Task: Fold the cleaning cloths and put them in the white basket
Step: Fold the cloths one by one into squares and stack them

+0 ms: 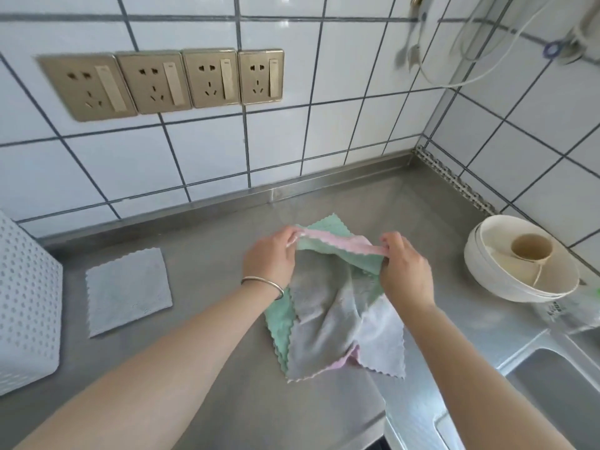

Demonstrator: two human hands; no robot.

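A pink-and-grey cleaning cloth [328,323] hangs between my hands over the steel counter. My left hand [271,256] pinches one top corner and my right hand [406,269] pinches the other, stretching the pink edge taut. Under it lies a green cloth [321,233], and another pale grey cloth [384,342] shows at the lower right. A folded grey cloth [128,287] lies flat on the counter to the left. The white basket [27,306], perforated with small holes, stands at the far left edge.
A stack of cream bowls [519,264] with a cup inside stands at the right, near a plastic bag. A steel sink [561,394] opens at the lower right. Tiled wall with several sockets [162,82] rises behind the counter [214,254].
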